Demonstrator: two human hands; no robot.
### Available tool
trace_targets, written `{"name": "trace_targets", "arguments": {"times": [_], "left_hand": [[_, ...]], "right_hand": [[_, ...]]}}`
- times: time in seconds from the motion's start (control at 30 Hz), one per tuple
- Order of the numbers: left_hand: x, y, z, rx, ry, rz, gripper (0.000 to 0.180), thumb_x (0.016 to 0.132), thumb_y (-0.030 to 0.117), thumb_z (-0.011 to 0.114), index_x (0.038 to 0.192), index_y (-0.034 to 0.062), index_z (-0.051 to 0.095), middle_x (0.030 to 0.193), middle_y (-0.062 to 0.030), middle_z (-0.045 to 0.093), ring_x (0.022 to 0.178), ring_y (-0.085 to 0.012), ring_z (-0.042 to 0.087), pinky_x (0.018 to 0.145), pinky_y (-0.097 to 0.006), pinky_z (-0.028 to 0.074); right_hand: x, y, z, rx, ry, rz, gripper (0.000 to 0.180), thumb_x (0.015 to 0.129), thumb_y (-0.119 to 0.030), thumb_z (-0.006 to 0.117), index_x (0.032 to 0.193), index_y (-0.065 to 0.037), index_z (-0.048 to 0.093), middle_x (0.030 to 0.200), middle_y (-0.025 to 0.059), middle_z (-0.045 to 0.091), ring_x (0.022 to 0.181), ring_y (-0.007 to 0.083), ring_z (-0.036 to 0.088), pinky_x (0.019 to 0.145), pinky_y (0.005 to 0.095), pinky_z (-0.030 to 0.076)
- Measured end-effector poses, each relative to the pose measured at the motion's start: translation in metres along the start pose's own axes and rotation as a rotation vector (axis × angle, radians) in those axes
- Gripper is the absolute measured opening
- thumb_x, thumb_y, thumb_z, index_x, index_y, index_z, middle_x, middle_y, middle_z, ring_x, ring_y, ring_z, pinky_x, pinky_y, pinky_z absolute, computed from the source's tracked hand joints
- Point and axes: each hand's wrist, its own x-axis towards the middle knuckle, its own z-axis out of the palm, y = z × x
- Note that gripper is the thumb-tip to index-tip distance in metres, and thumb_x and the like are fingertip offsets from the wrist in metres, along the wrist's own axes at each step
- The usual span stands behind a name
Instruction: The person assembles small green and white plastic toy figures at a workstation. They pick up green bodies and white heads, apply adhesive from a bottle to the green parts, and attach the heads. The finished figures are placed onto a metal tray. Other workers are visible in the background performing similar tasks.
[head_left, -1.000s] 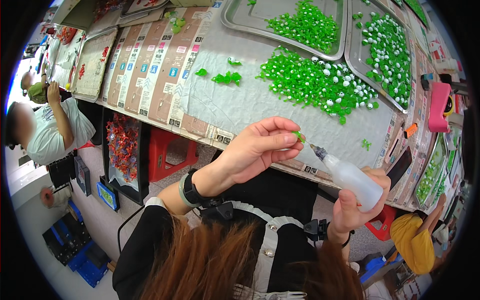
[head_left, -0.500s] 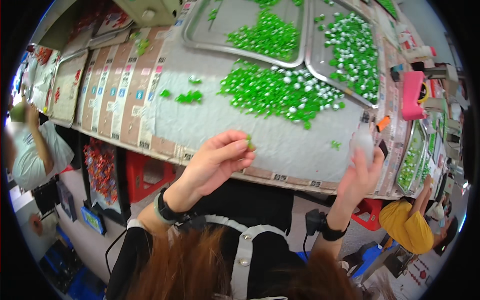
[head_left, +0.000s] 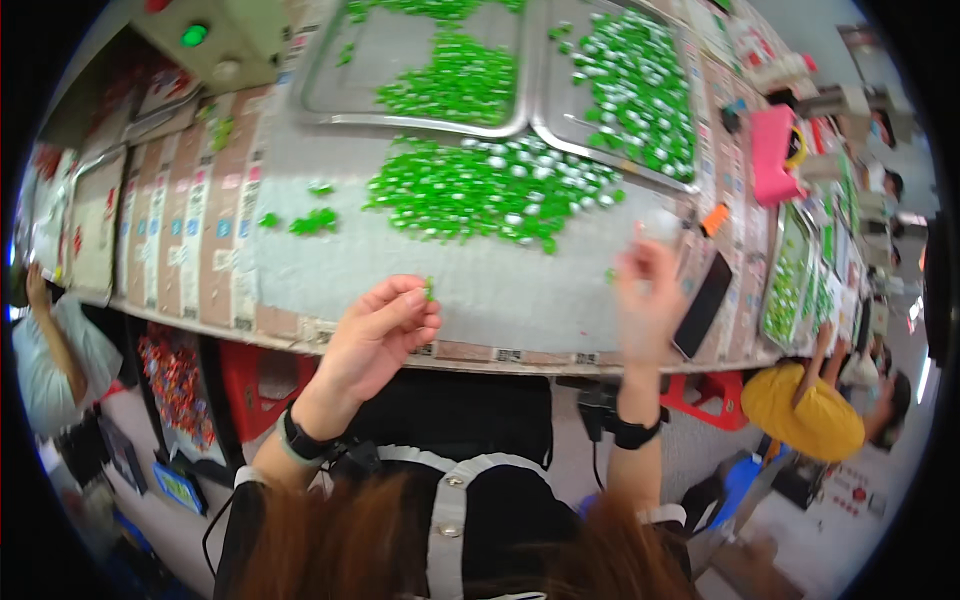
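Observation:
My left hand (head_left: 385, 335) is raised over the near edge of the grey table (head_left: 520, 300) and pinches a tiny green piece (head_left: 428, 290) between thumb and fingertips. My right hand (head_left: 648, 300) is blurred, lifted over the table's right part, with a pale squeeze bottle (head_left: 658, 226) at its fingertips. Beyond both hands lies a loose pile of green and white pieces (head_left: 485, 188). A few stray green pieces (head_left: 312, 220) lie to the left.
Two metal trays (head_left: 420, 126) (head_left: 556, 138) with more green pieces sit at the back. A black phone (head_left: 706, 304), an orange bit (head_left: 714, 218) and a pink object (head_left: 771, 155) lie right. A person in yellow (head_left: 802, 408) sits right; another person (head_left: 50, 350) is at left.
My right hand has carried the bottle from below the table edge up over the table's right side. My left hand keeps its pinch on the green piece and has barely shifted.

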Motion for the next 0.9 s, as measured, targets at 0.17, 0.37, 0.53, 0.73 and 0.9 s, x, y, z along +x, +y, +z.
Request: {"name": "trace_targets", "arguments": {"times": [0.17,0.37,0.53,0.73,0.9], "left_hand": [[0.001,-0.005,0.011,0.011,-0.016,-0.002,0.010,0.080,0.009,0.050,0.090,0.0046,0.050,0.079,-0.0071,0.055,0.070,-0.0130,0.055,0.062,-0.023,0.048],[0.005,-0.006,-0.002,0.024,-0.047,-0.024,0.012,0.080,0.007,0.049,0.091,0.0036,0.050,0.080,-0.0085,0.055,0.074,-0.0147,0.056,0.065,-0.026,0.048],[-0.001,0.000,0.009,0.044,-0.022,-0.032,0.016,0.078,0.007,0.053,0.093,0.0011,0.050,0.084,-0.0094,0.056,0.076,-0.0145,0.056,0.068,-0.024,0.047],[-0.003,0.001,0.014,0.105,-0.046,-0.009,0.014,0.078,0.005,0.052,0.091,0.0015,0.050,0.086,-0.0099,0.057,0.075,-0.0148,0.057,0.065,-0.023,0.048],[-0.007,0.000,0.022,0.308,-0.040,0.144,0.015,0.078,0.005,0.052,0.091,-0.0014,0.052,0.082,-0.0085,0.057,0.075,-0.0133,0.057,0.065,-0.022,0.047]], "right_hand": [[0.001,0.006,0.040,-0.135,-0.179,-0.115,0.025,0.066,-0.010,0.063,0.082,-0.001,0.045,0.068,0.0086,0.048,0.060,0.0199,0.049,0.054,0.0280,0.040],[-0.003,-0.002,0.033,0.041,-0.257,0.074,0.023,0.070,-0.002,0.056,0.092,-0.001,0.050,0.078,0.0079,0.054,0.069,0.0150,0.054,0.060,0.0251,0.042],[-0.025,-0.021,0.033,0.879,-0.458,0.554,0.018,0.074,0.001,0.051,0.092,0.001,0.050,0.081,0.0063,0.054,0.076,0.0157,0.056,0.066,0.0252,0.044],[-0.041,-0.041,0.034,1.253,-0.599,0.736,0.018,0.076,0.000,0.050,0.094,0.001,0.051,0.091,0.0097,0.054,0.080,0.0179,0.056,0.071,0.0272,0.045],[-0.044,-0.053,0.037,1.199,-0.579,0.713,0.019,0.075,0.002,0.050,0.094,0.002,0.051,0.091,0.0100,0.054,0.079,0.0171,0.055,0.071,0.0265,0.044]]}}
